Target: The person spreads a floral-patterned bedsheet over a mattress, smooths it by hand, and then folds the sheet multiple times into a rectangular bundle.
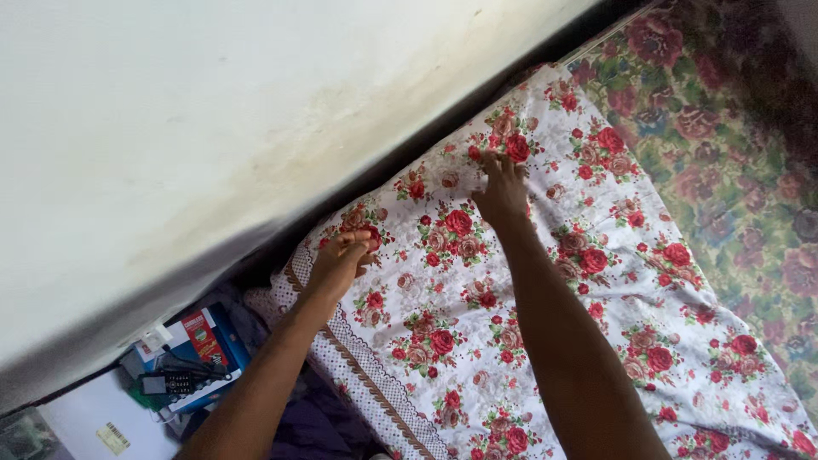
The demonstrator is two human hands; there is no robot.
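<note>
A white bedsheet (pixel 596 281) printed with red roses lies spread over a bed, against a pale wall. My left hand (pixel 342 260) pinches the sheet near its brown-patterned border edge, close to the wall. My right hand (pixel 501 189) presses on the sheet farther along the same wall-side edge, fingers gripping the fabric. Both arms reach forward from the bottom of the view.
A second, darker floral cover (pixel 741 145) with green and red lies beyond the white sheet at the right. In the dark gap at the lower left sit a blue box (pixel 204 341), a black remote-like device (pixel 175 383) and a white surface (pixel 85 417).
</note>
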